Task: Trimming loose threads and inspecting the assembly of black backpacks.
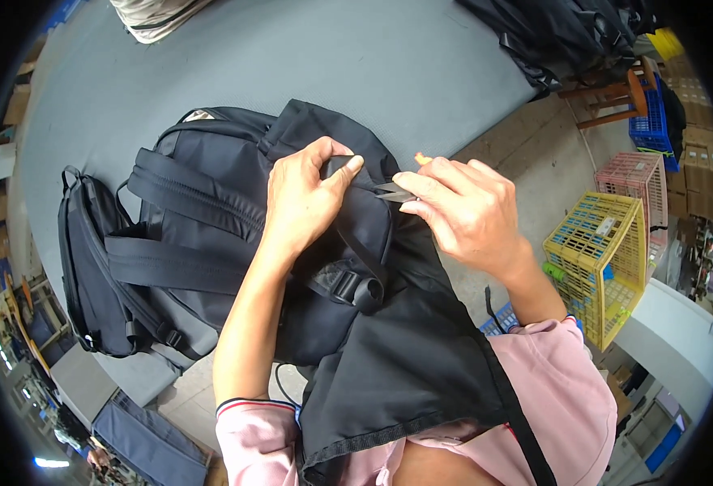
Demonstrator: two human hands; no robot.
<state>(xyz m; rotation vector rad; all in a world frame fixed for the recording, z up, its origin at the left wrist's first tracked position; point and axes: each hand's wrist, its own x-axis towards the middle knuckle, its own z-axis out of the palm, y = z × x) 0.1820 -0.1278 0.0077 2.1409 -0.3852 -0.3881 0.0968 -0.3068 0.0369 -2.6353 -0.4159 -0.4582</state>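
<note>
A black backpack lies on the grey table in front of me, its padded shoulder straps facing up. My left hand is closed on the backpack, pinching a fold of its fabric between thumb and fingers. In my right hand are small metal thread snips, their blades pointing left at the backpack's edge beside the pinched fold. Whether the blades touch the fabric I cannot tell. A black strap with a buckle hangs below my left hand.
A second black bag lies at the left on the grey table. A beige bag and more black bags are at the far side. Yellow and pink plastic crates stand right, near a wooden stool. A black apron covers my front.
</note>
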